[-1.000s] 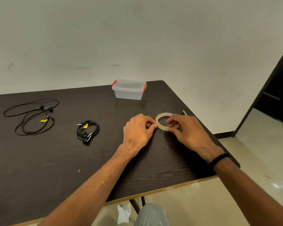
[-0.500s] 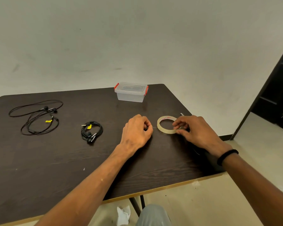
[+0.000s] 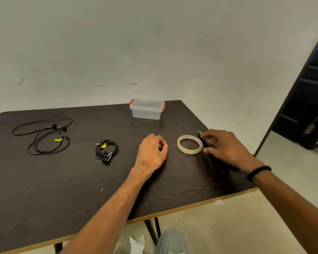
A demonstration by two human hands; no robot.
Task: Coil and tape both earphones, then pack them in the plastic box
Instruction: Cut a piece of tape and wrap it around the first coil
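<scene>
The left hand (image 3: 151, 153) rests on the table (image 3: 44, 180) with its fingers curled loosely into the palm; whether it pinches a bit of tape cannot be told. The right hand (image 3: 226, 149) lies just right of the tape roll (image 3: 189, 144), fingers bent over a dark tool (image 3: 203, 137) whose tip shows past the fingertips; a firm grip on it cannot be made out. A black band (image 3: 258, 172) circles the right wrist.

The tape roll lies flat between the two hands, close to the right fingertips and apart from the left hand. Left of the left hand sits the coiled earphone (image 3: 106, 150), a tight black bundle with a yellow tag. Farther left, well apart, the loose earphone (image 3: 44, 136) sprawls in wide loops, also with a yellow tag. The box (image 3: 147, 109), clear with red latches and its lid on, stands at the far edge of the table, beyond the hands. Nothing shows inside it.
</scene>
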